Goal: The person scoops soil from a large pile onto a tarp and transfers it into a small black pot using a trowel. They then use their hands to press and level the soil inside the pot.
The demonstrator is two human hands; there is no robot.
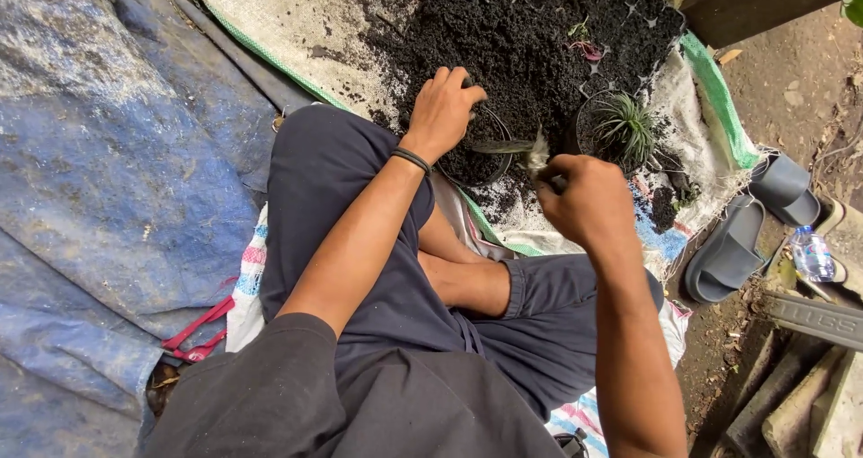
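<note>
I sit cross-legged on a woven sack [270, 17] covered with dark potting soil [503, 35]. My left hand [442, 107], with a black band at the wrist, grips the rim of a small black pot [476, 166] partly filled with soil. My right hand [582, 202] is closed around a small seedling [526, 150] with thin grey-green leaves, held just right of that pot. Another black pot with a spiky green plant [623, 127] stands to the right. A black seedling tray [620, 26] with a few small plants lies beyond the soil.
A blue tarp [99, 170] covers the ground at left, with red-handled shears [196, 330] on it. Grey sandals [755, 224] and a small plastic bottle [812, 253] lie at right, beside concrete blocks [809, 395] and a dark wooden beam [764, 0].
</note>
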